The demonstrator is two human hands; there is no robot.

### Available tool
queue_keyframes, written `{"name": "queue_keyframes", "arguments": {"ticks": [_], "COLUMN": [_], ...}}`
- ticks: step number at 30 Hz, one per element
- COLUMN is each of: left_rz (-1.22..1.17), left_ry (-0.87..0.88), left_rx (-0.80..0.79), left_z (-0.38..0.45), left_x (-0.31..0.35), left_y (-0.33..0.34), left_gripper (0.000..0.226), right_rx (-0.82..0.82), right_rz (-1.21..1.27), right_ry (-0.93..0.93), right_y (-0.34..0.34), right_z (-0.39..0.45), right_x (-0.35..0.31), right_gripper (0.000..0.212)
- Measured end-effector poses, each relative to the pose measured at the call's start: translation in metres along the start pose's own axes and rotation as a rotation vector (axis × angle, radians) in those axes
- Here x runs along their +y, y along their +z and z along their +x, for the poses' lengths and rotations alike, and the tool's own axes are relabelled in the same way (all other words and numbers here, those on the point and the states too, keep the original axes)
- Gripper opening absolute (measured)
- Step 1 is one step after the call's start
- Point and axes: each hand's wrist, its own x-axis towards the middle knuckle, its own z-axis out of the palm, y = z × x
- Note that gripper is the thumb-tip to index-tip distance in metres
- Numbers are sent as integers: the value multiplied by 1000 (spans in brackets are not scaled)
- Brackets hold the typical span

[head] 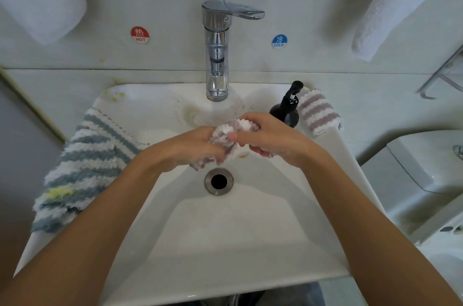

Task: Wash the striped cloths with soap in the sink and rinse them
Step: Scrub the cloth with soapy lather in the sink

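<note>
A bunched purple-and-white striped cloth (229,136), foamy with soap, is held over the white sink (225,243) just above the drain (218,181). My left hand (185,149) grips its left side and my right hand (270,136) grips its right side, both closed on it. A blue-and-white striped cloth (82,170) with a yellow stain lies over the sink's left rim. Another purple-and-white striped cloth (318,111) rests on the right rim. A dark pump soap bottle (286,108) stands beside it, behind my right hand.
A chrome faucet (217,55) rises at the back centre, its handle turned right, with no water visibly running. Hot and cold stickers sit on the wall tiles. White towels hang at upper left and upper right. A toilet (426,167) stands to the right.
</note>
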Motion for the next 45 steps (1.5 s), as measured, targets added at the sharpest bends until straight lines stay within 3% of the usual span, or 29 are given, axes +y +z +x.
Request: {"name": "queue_keyframes", "arguments": {"ticks": [1,2,4,5,9,13,17,20,23,26,28,31,34,36,39,43,45], "left_rz": [-7,-28,-59,-54,-114,62,23,-38,-116,-184,-195,-21,-72,-67,-454,-308,-332], "left_ry": [-11,-17,-21,-30,-78,61,96,195,219,24,-35,120,297,256,156,208,287], "left_rx": [7,11,17,31,194,505,729,779,864,899,953,1004,957,1020,1066,995,933], "left_z": [-1,-1,-2,-3,0,12,14,11,16,28,29,15,4,12,25,5,-2], "left_x": [2,3,3,4,3,2,13,26,29,26,25,23,27,29,23,23,32], "left_y": [0,-2,-5,-7,-5,9,24,44,57,41,32,58,79,63,34,70,88], "left_gripper": [13,20,55,62,45,41,37,35,39,40,42,38,32,39,53,30,33], "right_rx": [8,20,45,56,187,353,577,661,676,633,586,582,569,590,522,414,457], "right_rz": [2,1,2,1,-137,-388,-136,312,483,396,380,438,559,464,463,448,502], "right_ry": [-3,0,14,25,42,15,-117,-119,-87,-184,-149,14,10,-51,-60,65,33], "right_y": [-1,-2,-2,-2,4,8,22,34,43,61,72,61,54,65,81,50,40], "right_z": [0,0,0,1,6,9,13,19,18,9,11,20,15,5,4,18,17], "right_x": [0,0,0,1,5,9,6,0,-3,-4,-3,-6,-10,-13,-17,-20,-18], "right_gripper": [28,31,37,41,46,41,28,43,48,37,34,33,28,32,38,29,26]}}
